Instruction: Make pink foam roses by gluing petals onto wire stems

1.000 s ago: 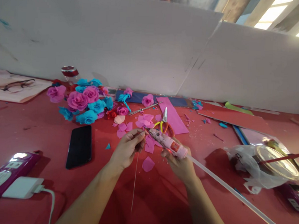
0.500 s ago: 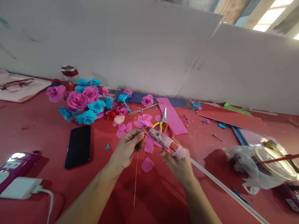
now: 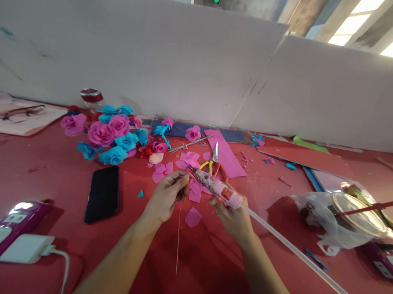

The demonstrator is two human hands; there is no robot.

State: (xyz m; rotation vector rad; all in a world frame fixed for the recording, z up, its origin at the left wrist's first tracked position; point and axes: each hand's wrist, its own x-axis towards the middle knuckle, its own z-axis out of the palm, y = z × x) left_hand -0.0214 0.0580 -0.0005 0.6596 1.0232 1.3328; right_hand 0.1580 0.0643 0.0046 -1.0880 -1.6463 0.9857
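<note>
My right hand (image 3: 234, 217) is wrapped round a pink hot glue gun (image 3: 217, 187), a long white glue stick (image 3: 303, 255) trailing from its back end toward the lower right. The gun's dark nozzle points left, close to the fingertips of my left hand (image 3: 169, 194). Those fingers are pinched on a thin wire (image 3: 178, 238) that hangs straight down below them; what sits at its top is too small to make out. Loose pink paper petals (image 3: 193, 217) lie beneath and around both hands. Just beyond the gun are pliers (image 3: 215, 159) with yellow and orange handles.
Pink and blue paper flowers (image 3: 114, 136) are bunched at the back left, behind a black phone (image 3: 103, 195). A purple power strip (image 3: 14, 221) with a white charger (image 3: 26, 248) lies at left. At right stands a lidded cup (image 3: 359, 214) in a plastic bag. A white partition (image 3: 155, 61) rises behind.
The view has shifted very slightly. Both hands, the glue gun and the wire keep nearly the same positions.
</note>
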